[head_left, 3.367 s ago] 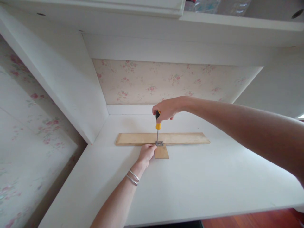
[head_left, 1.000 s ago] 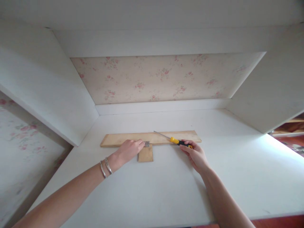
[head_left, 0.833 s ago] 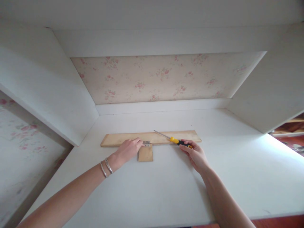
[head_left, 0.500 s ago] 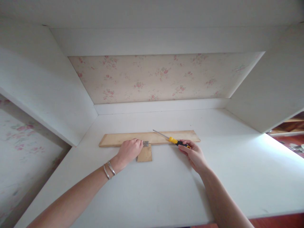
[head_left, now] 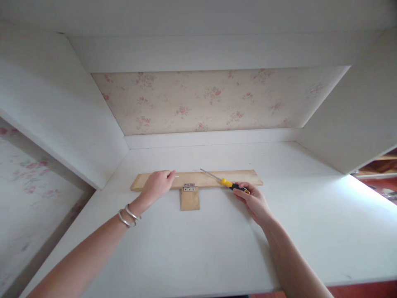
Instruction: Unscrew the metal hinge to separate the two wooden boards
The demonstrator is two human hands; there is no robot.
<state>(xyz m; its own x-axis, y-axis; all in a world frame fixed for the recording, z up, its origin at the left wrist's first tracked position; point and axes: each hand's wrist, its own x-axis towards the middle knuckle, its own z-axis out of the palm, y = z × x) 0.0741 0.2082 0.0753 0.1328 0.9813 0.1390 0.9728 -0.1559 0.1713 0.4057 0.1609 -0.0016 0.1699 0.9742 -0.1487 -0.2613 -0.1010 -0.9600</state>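
White desk top point(head_left: 217, 248) with long wooden strip point(head_left: 211, 178), hinged small wooden piece point(head_left: 190, 199), screwdriver point(head_left: 225, 182).

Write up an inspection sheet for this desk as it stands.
Surface: white desk, bare around the work.
Job's things: long plank flat on the desk; hinge joins it to a small block; screwdriver lies across the plank.
Clutter: nothing seen.
Grips: left hand over the plank, pinching something small, perhaps a screw; right hand on the screwdriver handle.
Cables: nothing seen.
Surroundings: white side panels, floral wallpaper behind.
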